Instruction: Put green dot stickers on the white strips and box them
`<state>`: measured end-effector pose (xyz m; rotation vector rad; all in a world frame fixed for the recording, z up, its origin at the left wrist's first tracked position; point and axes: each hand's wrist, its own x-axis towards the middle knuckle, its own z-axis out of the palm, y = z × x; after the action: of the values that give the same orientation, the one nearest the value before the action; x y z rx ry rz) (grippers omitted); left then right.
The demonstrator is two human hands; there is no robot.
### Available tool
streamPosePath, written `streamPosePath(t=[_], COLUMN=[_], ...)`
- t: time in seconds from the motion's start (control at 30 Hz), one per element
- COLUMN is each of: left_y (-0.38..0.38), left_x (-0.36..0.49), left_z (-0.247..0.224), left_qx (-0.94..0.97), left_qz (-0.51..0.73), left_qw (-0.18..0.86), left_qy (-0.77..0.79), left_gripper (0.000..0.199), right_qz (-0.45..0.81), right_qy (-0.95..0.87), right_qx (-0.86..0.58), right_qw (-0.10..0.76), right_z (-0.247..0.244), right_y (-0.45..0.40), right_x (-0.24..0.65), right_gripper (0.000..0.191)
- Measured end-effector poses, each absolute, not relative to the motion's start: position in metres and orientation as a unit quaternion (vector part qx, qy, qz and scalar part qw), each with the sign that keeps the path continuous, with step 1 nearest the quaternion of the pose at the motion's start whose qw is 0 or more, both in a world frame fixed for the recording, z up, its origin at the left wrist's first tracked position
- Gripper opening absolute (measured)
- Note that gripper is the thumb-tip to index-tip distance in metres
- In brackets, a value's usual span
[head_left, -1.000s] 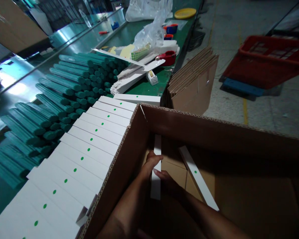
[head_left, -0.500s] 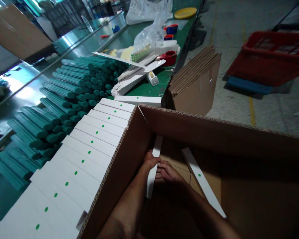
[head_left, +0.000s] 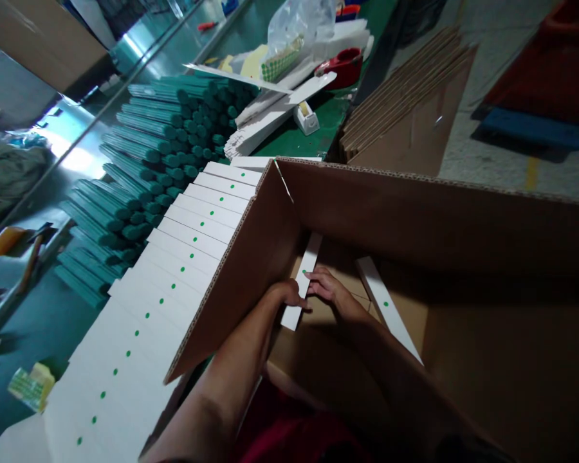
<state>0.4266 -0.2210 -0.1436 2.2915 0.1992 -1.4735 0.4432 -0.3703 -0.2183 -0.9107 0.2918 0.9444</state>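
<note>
Inside a deep brown cardboard carton (head_left: 367, 193), a long, narrow white box (head_left: 311, 253) with a green dot lies along the left wall, near the corner. My left hand (head_left: 289, 294) grips its nearer part, thumb and fingers across it. Against its right edge, close to the dot, my right hand (head_left: 325, 284) holds it with bent fingers. A second white box (head_left: 386, 308) with a green dot rests slanted on the carton floor, right of my hands. I cannot tell whether the held box touches the floor.
Left of the carton stands a row of white boxes (head_left: 183, 254) with green dots. Behind them are stacked green-wrapped bundles (head_left: 159, 128). A red tape dispenser (head_left: 345, 67) and a small white dispenser (head_left: 306, 119) sit on the green table. Folded cardboard (head_left: 415, 109) leans beyond the carton.
My left hand has slid to the nearer part of the held box, and my right hand now sits farther along it. The green dot now shows. The view has tilted down.
</note>
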Motion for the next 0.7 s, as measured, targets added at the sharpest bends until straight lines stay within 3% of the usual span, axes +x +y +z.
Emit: streamPosePath(t=[0.13, 0.2, 0.5, 0.7], left_y=[-0.223, -0.228, -0.235, -0.231], left_x=[0.401, 0.393, 0.375, 0.367], left_z=[-0.139, -0.136, -0.121, -0.135], left_qx=[0.821, 0.83, 0.852, 0.86], left_qz=[-0.551, -0.54, -0.469, -0.445], left_qw=[0.137, 0.106, 0.177, 0.195], left_qy=[0.064, 0.087, 0.15, 0.154], left_gripper=[0.12, 0.13, 0.099, 0.098], right_qz=[0.439, 0.43, 0.48, 0.498], right_qy=[0.14, 0.144, 0.143, 0.151], right_qx=[-0.416, -0.415, -0.38, -0.38], right_qw=[0.784, 0.789, 0.778, 0.765], right_z=[-0.21, -0.209, -0.219, -0.23], right_y=[-0.371, -0.37, -0.358, -0.346], right_x=[0.442, 0.442, 0.419, 0.399], right_gripper=[0.034, 0.037, 0.033, 0.028])
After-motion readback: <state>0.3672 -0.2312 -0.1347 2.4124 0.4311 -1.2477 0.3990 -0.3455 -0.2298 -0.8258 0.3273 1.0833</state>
